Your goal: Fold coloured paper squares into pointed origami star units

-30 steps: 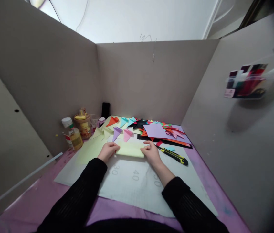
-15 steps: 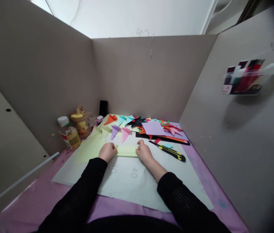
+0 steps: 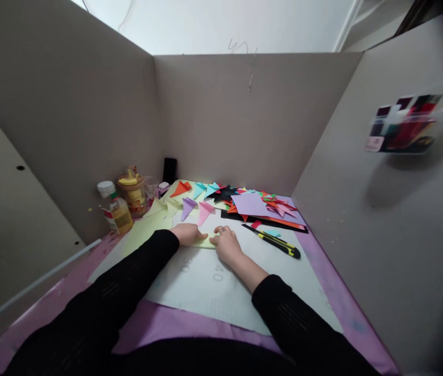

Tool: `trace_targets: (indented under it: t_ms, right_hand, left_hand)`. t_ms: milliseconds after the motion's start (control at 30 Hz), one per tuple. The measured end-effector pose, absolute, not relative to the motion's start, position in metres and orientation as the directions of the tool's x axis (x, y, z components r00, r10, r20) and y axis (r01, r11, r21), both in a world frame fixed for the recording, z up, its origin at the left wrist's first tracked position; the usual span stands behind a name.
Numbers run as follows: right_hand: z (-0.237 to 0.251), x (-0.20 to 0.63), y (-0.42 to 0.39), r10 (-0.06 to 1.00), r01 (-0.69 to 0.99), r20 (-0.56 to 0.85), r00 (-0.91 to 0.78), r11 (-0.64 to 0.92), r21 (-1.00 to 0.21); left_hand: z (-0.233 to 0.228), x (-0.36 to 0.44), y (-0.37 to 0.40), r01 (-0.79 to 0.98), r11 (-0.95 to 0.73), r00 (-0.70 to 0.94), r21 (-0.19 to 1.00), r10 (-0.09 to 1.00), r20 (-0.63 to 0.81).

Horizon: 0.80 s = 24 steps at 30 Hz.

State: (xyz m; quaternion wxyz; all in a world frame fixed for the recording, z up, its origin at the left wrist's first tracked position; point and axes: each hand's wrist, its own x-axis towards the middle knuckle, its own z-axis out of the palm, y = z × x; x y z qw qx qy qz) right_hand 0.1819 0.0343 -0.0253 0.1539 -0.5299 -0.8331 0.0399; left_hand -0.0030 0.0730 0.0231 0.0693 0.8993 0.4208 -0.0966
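A folded strip of pale yellow-green paper [image 3: 206,244] lies on the white sheet [image 3: 206,292], mostly covered by my hands. My left hand [image 3: 187,234] rests flat over the strip's left part, one finger stretched toward the right. From the right, my right hand [image 3: 227,245] presses on the strip with its fingers bent and apart. The fingertips of both hands nearly meet. Just beyond them lie a purple folded paper piece [image 3: 188,208] and a pink folded paper piece [image 3: 206,212]. To the right is a black and yellow utility knife [image 3: 280,244].
Orange [image 3: 181,188] and blue folded pieces lie at the back. Paper stars [image 3: 282,208], a lilac square [image 3: 249,204] and stacked sheets are at back right. An oil bottle [image 3: 118,214], a lidded jar [image 3: 134,197] and a phone [image 3: 170,169] stand left. Partition walls [image 3: 245,120] enclose the table.
My hands had closed fingers at the strip's two ends. Now they have come together toward its middle, fingers extended onto it. The view has shifted slightly.
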Motion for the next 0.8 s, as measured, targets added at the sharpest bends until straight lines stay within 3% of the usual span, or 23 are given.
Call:
trace_targets:
  t_ms: [267,500,800]
  right_hand:
    - [-0.025,0.169,0.004,0.756,0.774,0.264,-0.599,0.631,-0.050]
    - [-0.026,0.145,0.010,0.718,0.722,0.238,-0.654,0.686,-0.088]
    - [-0.018,0.099,0.006,0.760,0.758,0.129,-0.638,0.648,-0.068]
  left_hand:
    - [0.036,0.011,0.070,0.861,-0.505,0.497,0.064,0.807,-0.318]
    - [0.032,0.007,0.086,0.829,-0.522,0.556,0.201,0.734,-0.389]
    - [0.024,-0.002,0.108,0.767,-0.539,0.641,0.347,0.655,-0.399]
